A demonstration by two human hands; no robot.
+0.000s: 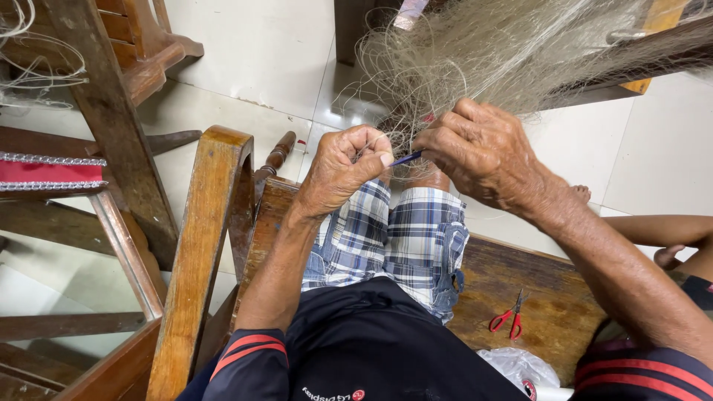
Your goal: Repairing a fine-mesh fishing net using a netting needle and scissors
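My left hand point(343, 169) is closed into a fist, pinching fine pale net strands. My right hand point(481, 152) is close beside it, gripping a thin blue needle-like tool point(407, 157) whose tip shows between the two hands. A mass of pale fishing net point(490, 52) spreads upward from my hands to the top of the view. Both hands hover above my knees, which are covered by blue plaid shorts point(394, 238).
I sit on a wooden bench point(520, 282); red-handled scissors point(509, 319) and a white plastic bag point(520, 367) lie on it at the right. A wooden armrest post point(200, 245) stands at the left. Another person's leg point(657, 230) shows at the right edge. Pale tile floor point(252, 52) lies beyond.
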